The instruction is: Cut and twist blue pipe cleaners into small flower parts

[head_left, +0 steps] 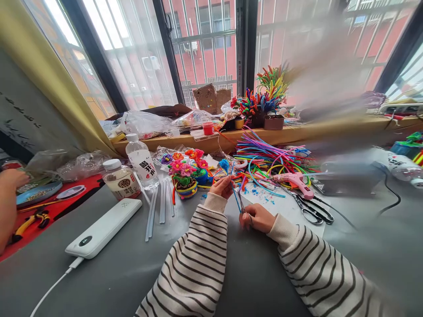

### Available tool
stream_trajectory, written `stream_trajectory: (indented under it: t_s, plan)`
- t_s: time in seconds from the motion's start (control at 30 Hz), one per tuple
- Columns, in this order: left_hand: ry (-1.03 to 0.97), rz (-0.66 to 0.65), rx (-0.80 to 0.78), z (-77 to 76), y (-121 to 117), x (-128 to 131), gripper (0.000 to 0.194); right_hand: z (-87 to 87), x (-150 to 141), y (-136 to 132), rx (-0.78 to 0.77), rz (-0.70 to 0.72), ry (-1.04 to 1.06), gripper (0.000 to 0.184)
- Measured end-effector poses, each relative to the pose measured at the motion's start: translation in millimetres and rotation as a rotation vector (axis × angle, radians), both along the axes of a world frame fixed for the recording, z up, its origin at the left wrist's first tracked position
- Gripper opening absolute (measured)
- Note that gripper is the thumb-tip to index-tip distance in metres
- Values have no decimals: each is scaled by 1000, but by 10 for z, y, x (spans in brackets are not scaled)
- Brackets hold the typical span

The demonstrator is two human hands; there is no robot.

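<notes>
Blue stem (237, 201) pinched: left grip (222, 188) | scissors (241, 202) clasped: right grip (258, 218) | flowerpot (187, 191), pipe-cleaner heap (264, 149), glue gun (299, 182) around

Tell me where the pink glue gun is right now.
In the head view, the pink glue gun lies right of centre, just beyond the black-handled scissors and farther out than the right hand.

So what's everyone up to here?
Someone in striped sleeves holds a blue fuzzy stem in the left hand and scissors in the right hand, close to that stem. Fuzzy flowers stand in a pot to the left, and colourful stems lie heaped behind. Another person's hand shows at the left edge.
</notes>
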State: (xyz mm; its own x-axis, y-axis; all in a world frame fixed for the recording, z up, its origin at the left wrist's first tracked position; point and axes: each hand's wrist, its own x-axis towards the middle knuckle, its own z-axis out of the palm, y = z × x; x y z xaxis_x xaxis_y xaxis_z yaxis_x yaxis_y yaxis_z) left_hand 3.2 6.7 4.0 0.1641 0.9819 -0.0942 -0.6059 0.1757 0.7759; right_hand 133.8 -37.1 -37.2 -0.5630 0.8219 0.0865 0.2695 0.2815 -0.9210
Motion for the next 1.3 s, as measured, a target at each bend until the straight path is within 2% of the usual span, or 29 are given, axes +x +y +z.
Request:
stream_trajectory:
  t_s: [0.27,0.53,0.97,1.3]
  plan:
    - [30,-30,55,-107,51,16,19,55,-21,-48,70,77,-57,65]
    - [95,4,61,-114,61,39,23,38,-35,-48,114,-19,-124,66]
    - [75,133,97,-75,40,92,20,17,-55,-71,25,-143,-111,55]
    - [59,200,76,-70,28,118,20,45,-60,-71,6,-151,-87,53]
